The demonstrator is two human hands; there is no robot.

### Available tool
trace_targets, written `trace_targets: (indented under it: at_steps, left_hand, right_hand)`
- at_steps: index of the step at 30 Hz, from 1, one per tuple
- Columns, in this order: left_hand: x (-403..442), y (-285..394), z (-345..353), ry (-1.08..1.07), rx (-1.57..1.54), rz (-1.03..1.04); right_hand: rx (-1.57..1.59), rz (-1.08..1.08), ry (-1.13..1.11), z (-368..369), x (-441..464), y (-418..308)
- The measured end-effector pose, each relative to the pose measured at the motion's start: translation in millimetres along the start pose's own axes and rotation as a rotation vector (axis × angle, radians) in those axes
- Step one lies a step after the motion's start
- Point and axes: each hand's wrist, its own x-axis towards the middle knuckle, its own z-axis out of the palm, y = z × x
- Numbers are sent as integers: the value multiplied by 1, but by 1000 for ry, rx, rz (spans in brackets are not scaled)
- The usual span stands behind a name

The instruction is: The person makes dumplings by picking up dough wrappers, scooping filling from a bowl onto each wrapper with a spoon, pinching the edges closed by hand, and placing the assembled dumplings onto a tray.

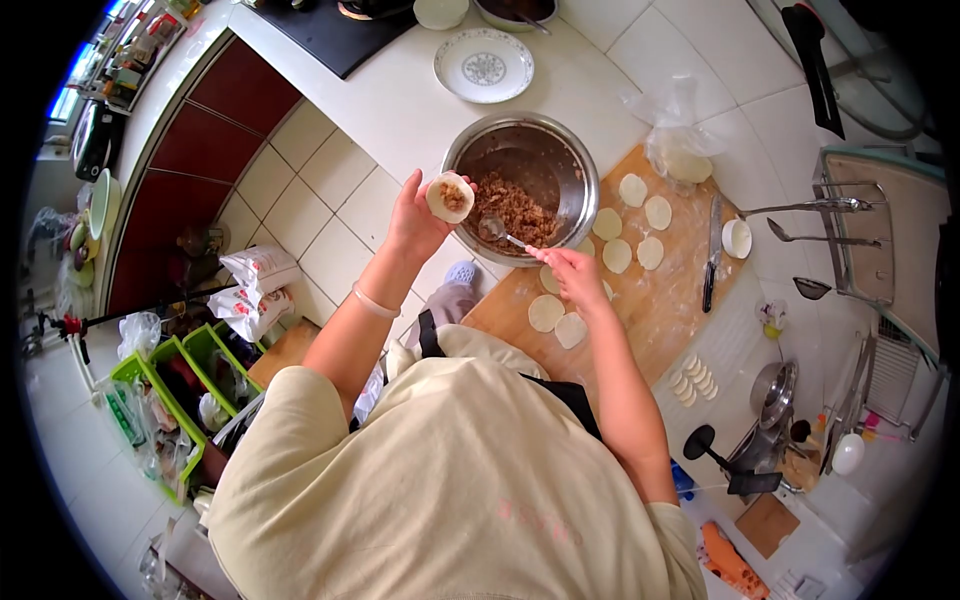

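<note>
A round dough wrapper with a small heap of brown filling (451,198) rests in my left hand (419,222), at the left rim of a large metal bowl (580,160). My right hand (568,272) is closed around the pink handle of a spoon (492,229), whose head is inside the bowl beside the minced filling (518,212). Several flat dough rounds (617,256) lie on the wooden board (640,310) to the right of the bowl and below it.
A knife (712,255) lies on the board near a small white cup (737,239). A plastic bag (680,140) sits at its top corner. Folded dumplings (692,380) stand to the right. A patterned plate (484,66) is above the bowl.
</note>
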Motion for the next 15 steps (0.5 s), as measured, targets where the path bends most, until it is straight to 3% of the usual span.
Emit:
trace_targets:
  at_steps: [2,3,12,13,15]
  left_hand:
    - [2,1,0,15,-3,17]
    - [4,0,1,27,-9,21]
    - [18,-38,34,-34,-36,-122]
    - [16,-41,42,-51,-30,-149]
    - [13,-45,53,-125,-74,-195]
  right_hand:
    - [226,399,21,-8,-12,-29]
    - [224,398,19,-8,-16,-41]
    - [194,109,147,-5,-32,-99]
    - [0,-102,192,1,-29,-93]
    - [-196,-312,235,10,-29,-94]
